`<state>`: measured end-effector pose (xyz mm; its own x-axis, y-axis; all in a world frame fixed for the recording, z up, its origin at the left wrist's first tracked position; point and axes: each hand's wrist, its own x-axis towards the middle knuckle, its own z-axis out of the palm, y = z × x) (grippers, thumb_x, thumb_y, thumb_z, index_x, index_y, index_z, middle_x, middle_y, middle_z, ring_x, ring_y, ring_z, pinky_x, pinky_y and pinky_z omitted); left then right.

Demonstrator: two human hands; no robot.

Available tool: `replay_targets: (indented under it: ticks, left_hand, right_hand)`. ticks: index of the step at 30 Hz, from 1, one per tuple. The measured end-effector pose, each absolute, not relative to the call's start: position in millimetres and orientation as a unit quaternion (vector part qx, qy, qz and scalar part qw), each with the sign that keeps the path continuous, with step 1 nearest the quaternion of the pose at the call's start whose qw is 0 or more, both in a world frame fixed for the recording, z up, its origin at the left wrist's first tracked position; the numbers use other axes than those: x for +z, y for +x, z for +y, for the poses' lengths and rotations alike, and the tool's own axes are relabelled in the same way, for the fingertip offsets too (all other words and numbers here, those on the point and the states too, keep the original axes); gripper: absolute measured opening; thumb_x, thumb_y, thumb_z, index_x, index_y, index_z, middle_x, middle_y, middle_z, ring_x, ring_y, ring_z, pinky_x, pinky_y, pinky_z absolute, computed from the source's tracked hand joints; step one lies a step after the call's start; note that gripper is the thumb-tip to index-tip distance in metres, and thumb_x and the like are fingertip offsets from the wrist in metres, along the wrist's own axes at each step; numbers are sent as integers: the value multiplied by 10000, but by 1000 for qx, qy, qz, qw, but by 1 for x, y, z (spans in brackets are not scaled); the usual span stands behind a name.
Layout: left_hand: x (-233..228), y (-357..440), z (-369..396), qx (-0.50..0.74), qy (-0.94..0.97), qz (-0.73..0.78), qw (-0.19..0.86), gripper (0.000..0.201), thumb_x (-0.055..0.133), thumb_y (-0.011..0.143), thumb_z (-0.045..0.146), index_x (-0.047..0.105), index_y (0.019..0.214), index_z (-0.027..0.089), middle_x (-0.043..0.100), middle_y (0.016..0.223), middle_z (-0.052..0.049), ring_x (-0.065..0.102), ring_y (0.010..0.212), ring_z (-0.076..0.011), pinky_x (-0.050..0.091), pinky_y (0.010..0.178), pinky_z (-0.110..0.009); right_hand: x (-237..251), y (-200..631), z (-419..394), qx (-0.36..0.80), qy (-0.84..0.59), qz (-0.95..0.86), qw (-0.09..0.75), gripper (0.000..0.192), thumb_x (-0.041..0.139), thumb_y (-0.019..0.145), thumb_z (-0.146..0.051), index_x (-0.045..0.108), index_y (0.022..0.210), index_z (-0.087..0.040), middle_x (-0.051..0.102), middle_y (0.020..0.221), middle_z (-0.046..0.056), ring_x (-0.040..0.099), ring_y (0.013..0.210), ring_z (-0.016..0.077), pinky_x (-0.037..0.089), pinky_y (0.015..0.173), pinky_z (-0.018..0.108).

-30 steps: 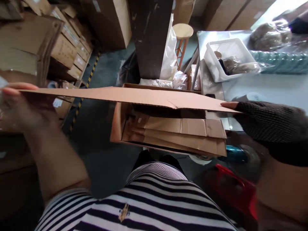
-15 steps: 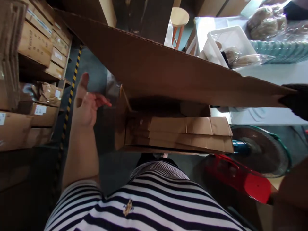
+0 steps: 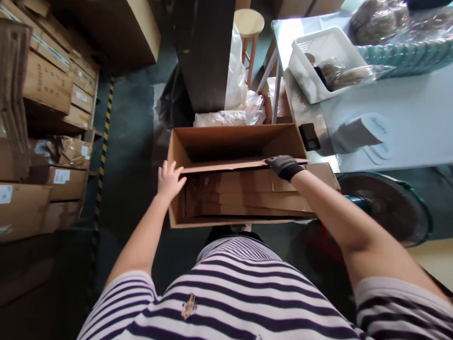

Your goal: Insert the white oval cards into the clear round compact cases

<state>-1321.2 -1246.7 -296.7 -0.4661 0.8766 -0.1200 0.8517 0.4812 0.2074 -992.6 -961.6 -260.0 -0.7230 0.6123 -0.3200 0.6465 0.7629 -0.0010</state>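
A long open cardboard box [image 3: 177, 208] stands in front of me. Across its inside, upright and lengthwise, is a flat cardboard sheet [image 3: 222, 167], its top edge showing near rim height. My right hand [image 3: 285, 166], in a dark glove, grips that edge towards the right end. Bare and with fingers spread, my left hand [image 3: 170, 180] rests on the box's left rim, fingertips by the sheet's left end. Several folded cardboard pieces [image 3: 244, 193] fill the near side of the box, some sticking out past its right end.
Right of the box is a white table [image 3: 414, 123] holding a white basket [image 3: 300, 75] and wrapped goods. Below it stands a fan [image 3: 392, 208]. A wooden stool [image 3: 249, 22] is behind. Stacked cartons [image 3: 46, 75] line the left, beyond a yellow-black floor stripe [image 3: 102, 156].
The cardboard sheet has come down from above the box into it. My right hand moved left with it, and my left hand moved right onto the box's rim.
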Motion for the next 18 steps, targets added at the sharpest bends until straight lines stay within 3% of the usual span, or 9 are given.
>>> replay_targets:
  ticks: [3, 6, 10, 14, 18]
  left_hand:
    - [-334, -1288, -1243, -7, 538, 822, 184, 571, 590, 876, 351, 517, 1416, 179, 364, 1567, -153, 198, 1489, -380, 181, 1188, -598]
    - [-355, -1258, -1229, -27, 581, 774, 250, 575, 565, 892, 354, 497, 1435, 179, 346, 1583, -146, 201, 1498, -355, 195, 1193, -574]
    - [-373, -1210, -1209, -23, 661, 668, 340, 506, 553, 890, 306, 553, 1378, 175, 466, 1512, -130, 337, 1452, -317, 279, 1181, -526]
    - [-394, -1153, -1194, 86, 729, 539, 414, 412, 447, 919, 307, 633, 1281, 250, 631, 1345, -71, 554, 1294, -235, 413, 1135, -422]
    - [-406, -1091, -1175, 129, 753, 434, 477, 393, 393, 928, 367, 683, 1191, 323, 702, 1218, -46, 651, 1164, -247, 534, 1023, -421]
  right_hand:
    - [-298, -991, -990, -90, 296, 918, 247, 503, 510, 884, -138, 545, 1383, -192, 627, 1294, 158, 603, 1096, 251, 430, 965, 412]
    - [-310, -971, -1023, -138, 269, 921, 246, 544, 497, 897, -184, 487, 1440, -195, 578, 1361, 155, 566, 1169, 264, 414, 990, 398]
    - [-307, -919, -1080, -226, 320, 879, 272, 464, 519, 895, -238, 584, 1355, -228, 665, 1228, 136, 626, 1095, 263, 469, 895, 361]
    - [-317, -850, -1153, -288, 457, 805, 244, 331, 532, 888, -282, 698, 1173, -257, 732, 1080, 79, 690, 982, 225, 502, 774, 292]
    - [-345, -770, -1232, -175, 676, 702, 140, 224, 633, 768, -235, 734, 910, -375, 734, 746, -68, 698, 655, 124, 451, 540, 201]
